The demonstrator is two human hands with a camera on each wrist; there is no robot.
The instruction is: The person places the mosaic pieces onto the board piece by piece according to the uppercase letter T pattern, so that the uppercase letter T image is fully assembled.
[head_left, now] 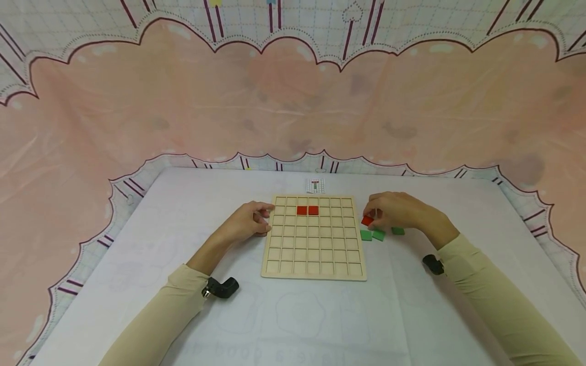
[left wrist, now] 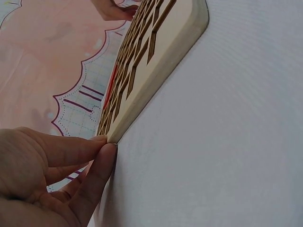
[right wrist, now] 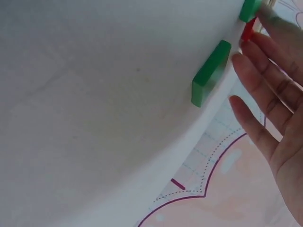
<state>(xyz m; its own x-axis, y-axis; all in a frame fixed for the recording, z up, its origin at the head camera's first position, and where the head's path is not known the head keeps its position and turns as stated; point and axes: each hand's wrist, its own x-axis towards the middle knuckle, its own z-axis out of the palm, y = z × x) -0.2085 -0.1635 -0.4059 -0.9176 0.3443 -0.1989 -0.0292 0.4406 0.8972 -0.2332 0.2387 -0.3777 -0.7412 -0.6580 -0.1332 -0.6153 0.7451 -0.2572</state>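
Observation:
A square wooden grid board (head_left: pixel 313 239) lies on the table, with two red tiles (head_left: pixel 308 210) side by side in its second row from the far edge. My left hand (head_left: pixel 249 221) is at the board's left side; in the left wrist view its thumb and index finger pinch the edge. To the right of the board, my right hand (head_left: pixel 389 209) holds a red tile (head_left: pixel 367 220) between thumb and fingers. Close under that hand lie a green tile (head_left: pixel 366 235), another green tile (head_left: pixel 378 235) and a third green tile (head_left: pixel 398 231), which the right wrist view shows larger.
A small printed card (head_left: pixel 315 186) with a grid pattern lies just beyond the board's far edge. White cloth (head_left: pixel 316 320) covers the table, and a pink patterned sheet (head_left: pixel 293 112) rises behind it. A black wrist device (head_left: pixel 222 287) sticks out below the left sleeve.

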